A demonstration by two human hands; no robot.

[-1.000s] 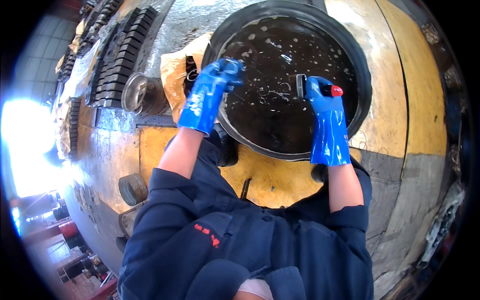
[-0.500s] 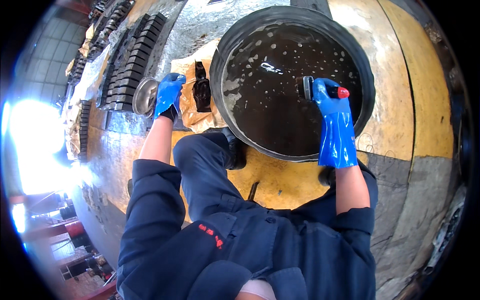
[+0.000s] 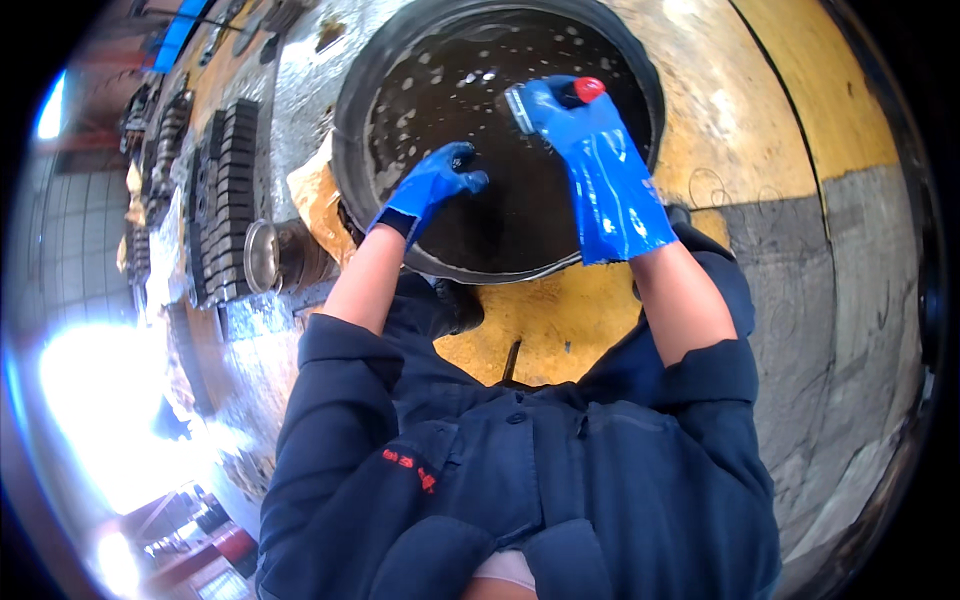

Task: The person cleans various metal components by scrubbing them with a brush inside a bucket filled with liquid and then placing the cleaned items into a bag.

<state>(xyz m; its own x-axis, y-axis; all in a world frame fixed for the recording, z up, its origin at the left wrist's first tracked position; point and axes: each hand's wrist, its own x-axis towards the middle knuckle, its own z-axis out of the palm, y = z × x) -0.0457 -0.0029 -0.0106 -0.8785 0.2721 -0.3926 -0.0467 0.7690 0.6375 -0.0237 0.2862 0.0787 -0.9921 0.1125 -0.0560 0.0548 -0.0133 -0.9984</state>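
Observation:
A large round black tub (image 3: 352,120) holds dark liquid flecked with foam. My left hand (image 3: 430,188), in a blue glove, is over the tub's near left side and pinches a small dark part (image 3: 462,157) between its fingertips. My right hand (image 3: 592,150), also in a blue glove, is over the middle of the tub. It grips a brush (image 3: 516,106) whose red-tipped handle (image 3: 588,89) sticks out above the fingers. The brush head points left toward the small part, with a short gap between them.
A shiny metal can (image 3: 264,257) lies on its side left of the tub, beside a brown cardboard piece (image 3: 312,190). Rows of dark metal parts (image 3: 225,190) run along the left. The floor is painted yellow (image 3: 560,320) and grey. A dark rod (image 3: 510,360) lies near my knees.
My left hand reached out left to the metal can, then came back over the tub holding a small dark part. My right hand stayed over the tub with the brush.

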